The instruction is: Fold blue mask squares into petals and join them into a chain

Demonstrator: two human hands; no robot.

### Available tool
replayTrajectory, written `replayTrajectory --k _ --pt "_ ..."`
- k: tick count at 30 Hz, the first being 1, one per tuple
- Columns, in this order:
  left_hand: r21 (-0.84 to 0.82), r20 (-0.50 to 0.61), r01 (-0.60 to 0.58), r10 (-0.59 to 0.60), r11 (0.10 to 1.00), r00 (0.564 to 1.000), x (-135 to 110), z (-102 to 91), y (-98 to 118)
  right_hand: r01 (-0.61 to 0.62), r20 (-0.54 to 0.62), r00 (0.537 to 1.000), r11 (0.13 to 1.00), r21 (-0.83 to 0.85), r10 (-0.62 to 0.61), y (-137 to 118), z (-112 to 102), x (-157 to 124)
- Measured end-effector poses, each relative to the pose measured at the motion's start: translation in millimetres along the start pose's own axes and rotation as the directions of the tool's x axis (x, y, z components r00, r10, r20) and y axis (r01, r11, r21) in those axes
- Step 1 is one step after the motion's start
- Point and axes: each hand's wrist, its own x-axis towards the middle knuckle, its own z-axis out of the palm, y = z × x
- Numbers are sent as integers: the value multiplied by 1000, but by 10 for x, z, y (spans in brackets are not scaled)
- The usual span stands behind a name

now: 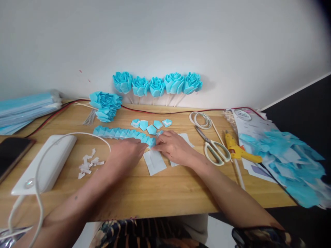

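Observation:
A row of overlapping folded blue petals point(124, 133) lies across the middle of the table. At its right end, my left hand point(129, 151) is closed, fingertips at the last folded blue petal. My right hand point(172, 147) pinches that petal from the other side; its fingertips partly cover it. Under and beside my hands lie a pale square sheet point(155, 162) and another pale sheet point(185, 139), half hidden by my right hand. Just beyond are several loose folded petals, one a five-sided blue piece point(151, 130).
Finished blue flowers point(157, 86) on sticks lean against the wall, with more flowers point(104, 101) lying at left. Scissors point(216, 151), a yellow glue gun point(234, 146) and blue scraps point(289, 162) are at right. A white power bank point(49, 160), its cable and paper bits point(86, 166) are at left.

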Motion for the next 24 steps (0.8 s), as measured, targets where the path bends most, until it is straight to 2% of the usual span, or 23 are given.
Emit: replayTrajectory --k 4,9,13,17,24 --pt "10 50 -17 17 1000 999 1 -6 19 -4 -3 1000 1000 7 4 -7 15 9" --pt "33 55 -25 23 999 998 8 25 21 4 -22 1000 999 36 -3 5 -21 14" --pt "55 10 -38 38 998 999 16 80 2 -78 -79 994 996 35 81 23 -81 16" --pt "88 12 -45 44 995 999 11 83 6 -128 -116 985 991 -26 124 22 -46 35" --pt "49 56 -15 12 999 998 -1 20 36 -148 -13 989 978 -147 147 21 30 85"
